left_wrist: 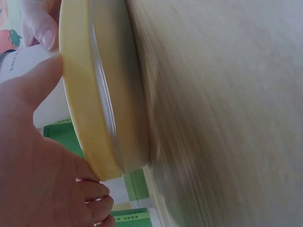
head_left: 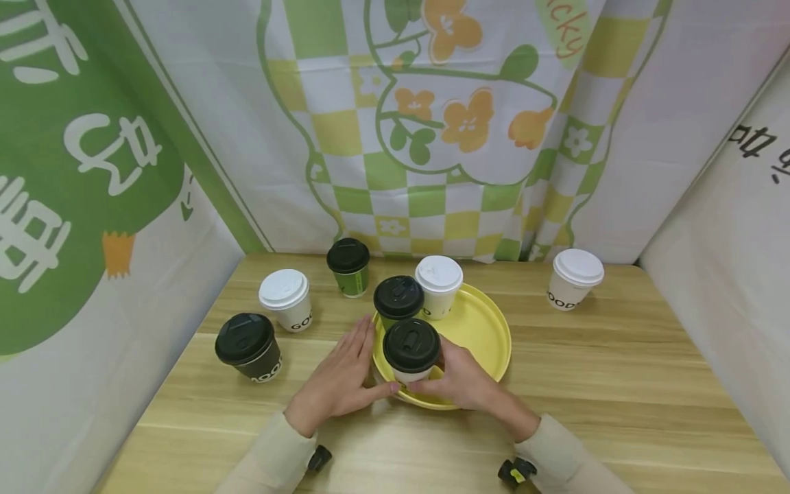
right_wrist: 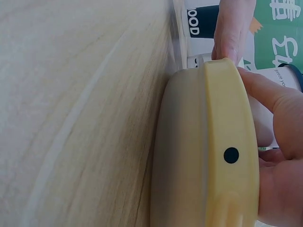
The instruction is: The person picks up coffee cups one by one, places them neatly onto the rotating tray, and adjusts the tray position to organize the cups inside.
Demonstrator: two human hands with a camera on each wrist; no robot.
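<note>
My right hand (head_left: 463,381) holds a white paper cup with a black lid (head_left: 412,346), thumb and fingers round its lower side. The cup is at the near left of a round yellow tray (head_left: 487,343). Along the tray's left rim lie the straight fingers of my left hand (head_left: 339,377), its thumb stretched towards the held cup. In the left wrist view that thumb meets the yellow rim (left_wrist: 78,94). Just behind the held cup stands a green cup with a black lid (head_left: 398,298); beyond it is a white-lidded white cup (head_left: 439,285).
Left of the tray stand a dark cup (head_left: 248,346), a white cup (head_left: 286,300) and a green cup with a black lid (head_left: 349,266). Another white cup (head_left: 574,278) stands at the back right. Printed curtains (head_left: 432,206) close off the wooden table (head_left: 617,384) behind and at both sides.
</note>
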